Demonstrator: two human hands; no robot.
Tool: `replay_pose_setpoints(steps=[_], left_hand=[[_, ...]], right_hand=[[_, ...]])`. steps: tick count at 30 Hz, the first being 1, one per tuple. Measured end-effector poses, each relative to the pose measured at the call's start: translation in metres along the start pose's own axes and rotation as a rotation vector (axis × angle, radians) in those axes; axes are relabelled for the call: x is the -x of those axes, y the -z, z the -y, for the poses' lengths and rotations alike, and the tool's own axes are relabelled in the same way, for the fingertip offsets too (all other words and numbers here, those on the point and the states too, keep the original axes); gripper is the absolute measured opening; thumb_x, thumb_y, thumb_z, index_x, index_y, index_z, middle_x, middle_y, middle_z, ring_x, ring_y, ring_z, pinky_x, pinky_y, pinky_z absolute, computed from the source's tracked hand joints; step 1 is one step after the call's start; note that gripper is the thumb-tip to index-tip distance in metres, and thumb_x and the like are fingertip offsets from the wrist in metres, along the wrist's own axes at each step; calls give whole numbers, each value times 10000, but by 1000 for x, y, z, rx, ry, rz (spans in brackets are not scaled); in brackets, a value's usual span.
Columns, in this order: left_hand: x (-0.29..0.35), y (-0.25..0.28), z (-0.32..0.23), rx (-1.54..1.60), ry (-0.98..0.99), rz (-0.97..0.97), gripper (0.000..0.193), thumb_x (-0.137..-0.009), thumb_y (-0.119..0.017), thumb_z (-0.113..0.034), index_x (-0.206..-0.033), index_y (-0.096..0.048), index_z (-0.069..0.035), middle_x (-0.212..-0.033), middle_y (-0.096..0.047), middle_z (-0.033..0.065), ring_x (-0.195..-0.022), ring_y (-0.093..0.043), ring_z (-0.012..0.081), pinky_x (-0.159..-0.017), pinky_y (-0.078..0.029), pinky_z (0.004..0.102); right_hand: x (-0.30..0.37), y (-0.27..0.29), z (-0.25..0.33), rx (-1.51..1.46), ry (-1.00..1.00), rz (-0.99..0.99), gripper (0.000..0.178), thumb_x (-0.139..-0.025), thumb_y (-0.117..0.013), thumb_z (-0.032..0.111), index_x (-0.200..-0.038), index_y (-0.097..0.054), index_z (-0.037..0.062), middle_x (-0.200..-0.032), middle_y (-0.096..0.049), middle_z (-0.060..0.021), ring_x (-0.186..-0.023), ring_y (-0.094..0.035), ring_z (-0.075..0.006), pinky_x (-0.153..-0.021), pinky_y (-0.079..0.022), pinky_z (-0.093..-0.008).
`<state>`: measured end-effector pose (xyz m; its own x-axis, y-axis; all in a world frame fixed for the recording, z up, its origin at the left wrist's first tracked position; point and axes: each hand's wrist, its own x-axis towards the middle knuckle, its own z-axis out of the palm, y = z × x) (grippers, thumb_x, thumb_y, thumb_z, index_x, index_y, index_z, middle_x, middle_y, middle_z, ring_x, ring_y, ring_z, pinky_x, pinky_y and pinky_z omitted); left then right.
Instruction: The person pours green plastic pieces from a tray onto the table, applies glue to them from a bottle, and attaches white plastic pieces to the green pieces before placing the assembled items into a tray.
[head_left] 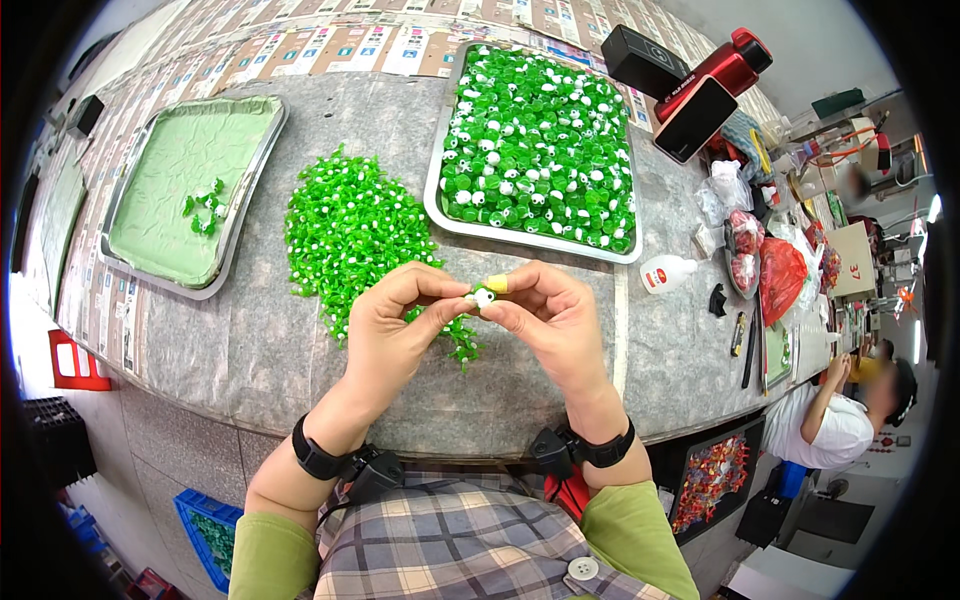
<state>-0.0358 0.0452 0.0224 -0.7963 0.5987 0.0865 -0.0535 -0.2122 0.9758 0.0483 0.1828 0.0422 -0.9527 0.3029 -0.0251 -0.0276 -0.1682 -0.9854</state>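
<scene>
In front of my chest, a small green-and-white plastic piece (484, 297) with a dark eye-like spot is pinched between both hands. My left hand (395, 315) grips it with thumb and forefinger from the left. From the right, my right hand (555, 320) pinches it too, a yellow band (496, 283) round one fingertip. Just beyond my left hand lies a loose pile of small bright green pieces (350, 225) with white spots. A metal tray (540, 243) behind my right hand is full of round green and white pieces.
At the left stands a green-lined tray (165, 190) with several green pieces (205, 207) inside. A white bottle (667, 273), phone (695, 118), black box (642, 60) and red cylinder (725, 70) lie to the right. Past a red bag (783, 280) sits a co-worker (835, 425).
</scene>
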Motion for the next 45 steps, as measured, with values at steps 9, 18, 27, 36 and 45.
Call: replay_pose_setpoints(steps=[9, 18, 27, 36, 45], left_hand=[[-4, 1, -7, -413, -330, 90, 131, -645, -658, 1, -749, -586, -36, -707, -575, 58, -655, -547, 166, -578, -423, 254], [-2, 0, -6, -546, -399, 83, 126, -639, -658, -8, -733, -578, -35, -705, -575, 62, -645, -547, 192, -567, -424, 272], [-24, 38, -25, -367, -33, -151, 67, -720, -633, -46, -769, -604, -11, -702, -594, 11, -625, -520, 52, -569, -409, 182], [-51, 201, -36, -1144, -21, -686, 251, -732, -630, -177, -923, -601, -16, -700, -553, 1, -600, -469, 66, -572, -386, 201], [-39, 85, -44, -391, -41, -95, 237, -769, -585, -76, -997, -561, -14, -757, -513, -39, -665, -441, 26, -592, -366, 162]], right_hand=[[-1, 9, 6, -74, -67, 105, 245, -768, -578, 21, -1004, -542, -34, -877, -596, -72, -815, -570, -104, -721, -460, -211], [-3, 10, -1, -86, -143, 105, 216, -761, -581, 25, -958, -556, -60, -853, -609, -125, -765, -602, -170, -695, -490, -253], [-7, 14, -5, 187, -5, 27, 173, -745, -597, 68, -917, -583, 52, -783, -598, -61, -726, -583, -122, -619, -454, -222], [1, 2, -16, 986, 293, 461, 148, -686, -634, 163, -795, -586, 74, -709, -534, -67, -672, -528, -234, -589, -420, -320], [-3, 27, -4, 1025, 131, 300, 157, -678, -636, 140, -811, -592, 69, -722, -527, -73, -626, -529, -212, -563, -416, -310]])
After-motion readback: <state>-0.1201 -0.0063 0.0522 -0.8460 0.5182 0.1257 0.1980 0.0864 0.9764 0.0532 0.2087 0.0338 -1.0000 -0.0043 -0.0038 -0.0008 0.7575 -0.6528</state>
